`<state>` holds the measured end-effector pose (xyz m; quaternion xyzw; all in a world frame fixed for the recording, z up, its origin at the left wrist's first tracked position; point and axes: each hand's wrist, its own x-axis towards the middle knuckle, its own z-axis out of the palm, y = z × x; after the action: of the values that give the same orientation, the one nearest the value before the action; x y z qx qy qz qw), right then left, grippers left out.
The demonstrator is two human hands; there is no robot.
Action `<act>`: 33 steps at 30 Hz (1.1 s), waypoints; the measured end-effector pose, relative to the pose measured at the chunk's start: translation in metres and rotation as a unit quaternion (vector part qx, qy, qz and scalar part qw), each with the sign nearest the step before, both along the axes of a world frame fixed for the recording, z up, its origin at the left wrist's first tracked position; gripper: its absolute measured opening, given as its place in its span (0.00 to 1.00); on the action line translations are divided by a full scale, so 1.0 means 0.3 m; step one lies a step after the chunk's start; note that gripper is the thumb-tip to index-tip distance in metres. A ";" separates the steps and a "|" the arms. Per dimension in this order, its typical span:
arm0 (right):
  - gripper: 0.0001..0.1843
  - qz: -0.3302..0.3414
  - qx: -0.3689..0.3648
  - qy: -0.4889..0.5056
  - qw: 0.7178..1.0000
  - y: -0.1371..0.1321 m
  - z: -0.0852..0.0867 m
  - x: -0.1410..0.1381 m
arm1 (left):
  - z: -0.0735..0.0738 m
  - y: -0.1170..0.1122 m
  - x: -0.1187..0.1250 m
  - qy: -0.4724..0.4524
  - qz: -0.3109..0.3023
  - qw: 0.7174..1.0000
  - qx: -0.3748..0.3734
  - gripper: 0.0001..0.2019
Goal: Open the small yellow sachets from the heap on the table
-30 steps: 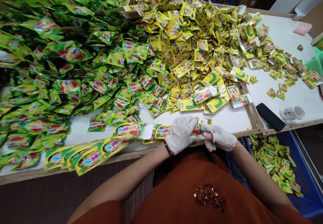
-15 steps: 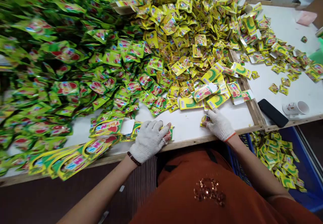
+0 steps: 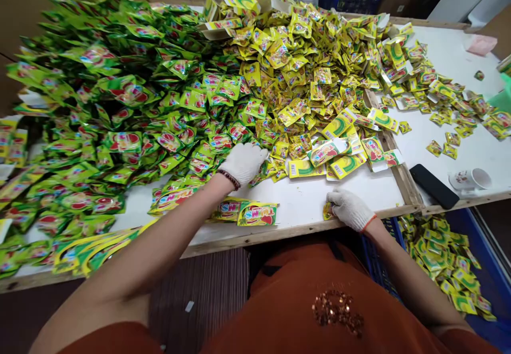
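My left hand (image 3: 244, 163), in a white knit glove, is at the front edge of a heap of shiny green sachets (image 3: 171, 141). Its fingers curl down among them, and what they grip is hidden. Near the table's front edge, my gloved right hand (image 3: 351, 209) pinches a small yellow sachet (image 3: 328, 211). Between and below my hands, a flat printed carton (image 3: 257, 214) lies on the white tabletop. Beside my left forearm are another printed carton (image 3: 173, 199) and a fanned stack of cartons (image 3: 91, 247), partly covered by the arm.
Yellow sachets (image 3: 311, 85) form a heap at centre right, with banana-print cartons (image 3: 345, 165) in front. A wooden strip (image 3: 405, 183) divides the table. Beyond it are a phone (image 3: 433, 185) and a cup (image 3: 470, 179). Below right stands a blue crate (image 3: 489, 269) of filled yellow packs.
My left hand has lifted off the flat carton and moved forward to the green sachets. My right hand stays near the edge with the yellow sachet. The view has shifted slightly.
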<state>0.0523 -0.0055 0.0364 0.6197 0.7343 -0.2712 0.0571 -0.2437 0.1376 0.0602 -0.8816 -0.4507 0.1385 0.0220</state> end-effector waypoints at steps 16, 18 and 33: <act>0.21 -0.293 0.071 0.431 0.851 0.044 0.048 -0.175 | -0.094 -0.372 0.257 -0.702 0.307 0.497 -0.407 0.23; 0.18 -0.297 0.094 0.409 0.858 0.039 0.046 -0.176 | -0.093 -0.383 0.274 -0.712 0.313 0.482 -0.403 0.24; 0.19 -0.257 0.100 0.397 0.875 -0.001 -0.014 -0.114 | -0.072 -0.366 0.327 -0.584 0.183 0.748 -0.257 0.17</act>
<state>0.0182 -0.0059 0.0322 0.6293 0.5330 -0.4251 -0.3732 -0.1456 0.0277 0.0388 -0.6637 -0.4752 -0.2911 -0.4990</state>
